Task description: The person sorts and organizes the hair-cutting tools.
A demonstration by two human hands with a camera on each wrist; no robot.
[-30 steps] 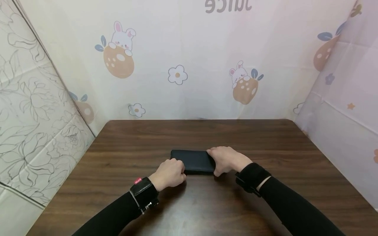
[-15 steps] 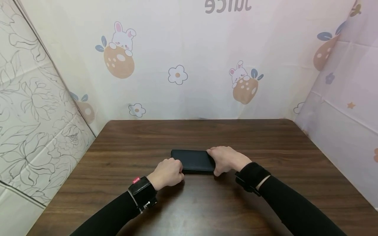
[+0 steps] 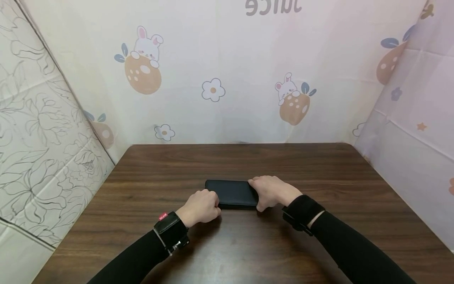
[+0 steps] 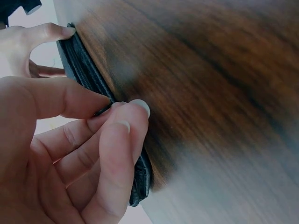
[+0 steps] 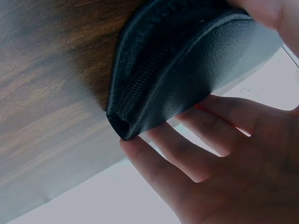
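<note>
A black zip wallet [image 3: 237, 194] lies flat on the wooden table, its long zipped edge towards me. At its front left, my left hand [image 3: 200, 207] pinches a small dark zipper pull [image 4: 103, 110] between thumb and index finger; most of the pull is hidden by the fingertips. My right hand [image 3: 274, 191] grips the wallet's right end, thumb at the near corner and fingers spread along the other side. Close up in the right wrist view, zipper teeth [image 5: 140, 72] run between the two leathery edges, down to the corner.
The brown wood-grain table [image 3: 301, 165] reaches back to a pale curtain [image 3: 241, 51] printed with rabbits and flowers. Similar patterned sheets hang at the left and right sides. A black strap [image 3: 304, 213] wraps the right wrist.
My left hand has shifted slightly left along the wallet's front edge, mostly in the first half second. The right hand and the wallet look almost unmoved.
</note>
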